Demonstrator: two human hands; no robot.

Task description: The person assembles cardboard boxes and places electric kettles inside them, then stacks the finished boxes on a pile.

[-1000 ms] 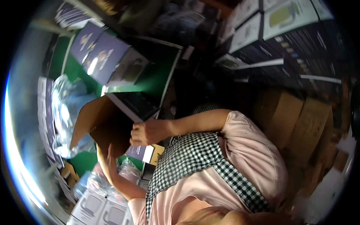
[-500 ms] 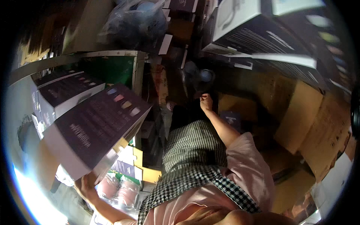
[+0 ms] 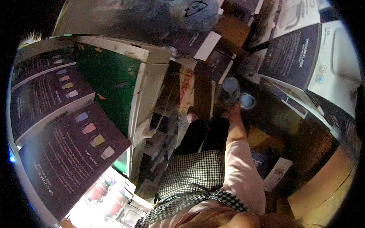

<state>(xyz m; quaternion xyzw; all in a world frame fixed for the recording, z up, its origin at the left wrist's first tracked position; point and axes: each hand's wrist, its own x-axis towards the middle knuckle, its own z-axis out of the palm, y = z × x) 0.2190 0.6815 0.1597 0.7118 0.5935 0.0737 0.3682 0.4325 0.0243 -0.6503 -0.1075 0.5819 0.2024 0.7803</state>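
My right hand [image 3: 234, 110] reaches down in the middle, its fingers closed on a blue vacuum flask [image 3: 230, 89] in clear plastic wrap. A lighter blue round end [image 3: 248, 101] shows beside my fingers. At the lower left rim only a sliver of my left hand [image 3: 67, 223] shows, against the bottom edge of a dark printed flask box [image 3: 76, 152]; its fingers are hidden. This box stands tilted in front of a second box of the same kind [image 3: 53, 99]. Pink flasks in clear wrap [image 3: 117, 205] lie in bright light just right of it.
A white-framed green panel [image 3: 114, 81] stands beside the boxes. Large dark and white flask boxes [image 3: 292, 55] are stacked at upper right. A plastic-wrapped blue item [image 3: 194, 13] lies at the top. Brown cardboard flaps [image 3: 323, 190] fill the lower right.
My view has shifted, and the boxes at left appear lower and nearer. My left hand has nearly left the picture at the lower left. My right hand still grips the wrapped flask.
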